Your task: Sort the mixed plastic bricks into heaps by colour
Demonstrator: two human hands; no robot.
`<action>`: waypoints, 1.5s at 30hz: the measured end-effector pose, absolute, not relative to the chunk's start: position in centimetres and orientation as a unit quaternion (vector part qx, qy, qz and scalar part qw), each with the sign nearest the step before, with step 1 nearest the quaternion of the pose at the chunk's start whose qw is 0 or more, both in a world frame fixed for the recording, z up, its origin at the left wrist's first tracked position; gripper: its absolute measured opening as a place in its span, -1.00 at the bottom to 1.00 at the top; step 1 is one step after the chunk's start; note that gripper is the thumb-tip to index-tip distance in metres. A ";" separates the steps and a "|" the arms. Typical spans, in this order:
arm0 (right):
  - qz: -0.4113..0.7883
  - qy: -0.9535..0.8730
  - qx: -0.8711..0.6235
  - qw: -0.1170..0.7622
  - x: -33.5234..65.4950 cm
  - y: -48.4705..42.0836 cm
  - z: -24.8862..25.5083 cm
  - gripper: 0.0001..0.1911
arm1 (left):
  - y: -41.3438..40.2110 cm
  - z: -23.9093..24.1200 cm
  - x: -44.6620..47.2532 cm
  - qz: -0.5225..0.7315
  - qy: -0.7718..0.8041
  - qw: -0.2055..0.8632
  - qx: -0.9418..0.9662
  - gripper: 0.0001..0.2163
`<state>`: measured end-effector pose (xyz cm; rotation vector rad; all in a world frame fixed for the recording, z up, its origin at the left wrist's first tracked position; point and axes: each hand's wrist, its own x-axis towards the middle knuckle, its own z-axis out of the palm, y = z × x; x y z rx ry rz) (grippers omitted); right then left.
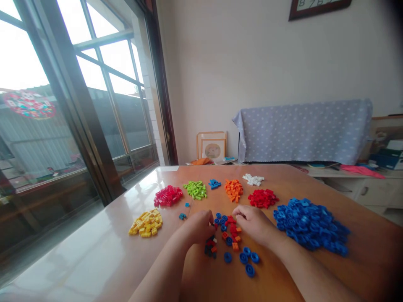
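My left hand [198, 226] and my right hand [253, 222] rest on a wooden table [362, 251], both curled over a small mixed heap of red, blue and orange bricks [231, 237]. Each hand's fingers are pinched together at the heap; what they hold is too small to make out. Sorted piles ring the heap: yellow bricks [146, 222], red bricks [168, 195], green bricks [195, 189], a few blue bricks [214, 183], orange bricks [234, 189], white bricks [253, 179], a second red pile [262, 198] and a large blue round-piece pile [310, 225].
A large window [78, 105] runs along the left. Behind the table stands something covered by a dotted grey cloth [304, 130], with a framed picture [212, 147] on the floor by the wall. A low cabinet [359, 184] with clutter is at the right.
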<state>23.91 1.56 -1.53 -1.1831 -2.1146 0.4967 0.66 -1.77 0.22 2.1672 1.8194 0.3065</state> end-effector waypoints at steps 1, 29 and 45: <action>0.192 -0.808 -0.453 0.323 23.9 1.5 -1.5 -0.77 | -1.7 0.0 0.5 0.112 0.630 0.145 0.755 -0.78; 0.171 -0.838 -0.478 0.200 20.9 0.0 -1.6 -0.83 | -0.4 -1.6 0.4 0.162 0.507 0.207 0.821 -0.78; 0.206 -0.755 -0.569 0.254 27.1 2.9 -1.7 -0.89 | -0.7 -0.4 0.8 0.171 0.528 0.238 0.797 -0.79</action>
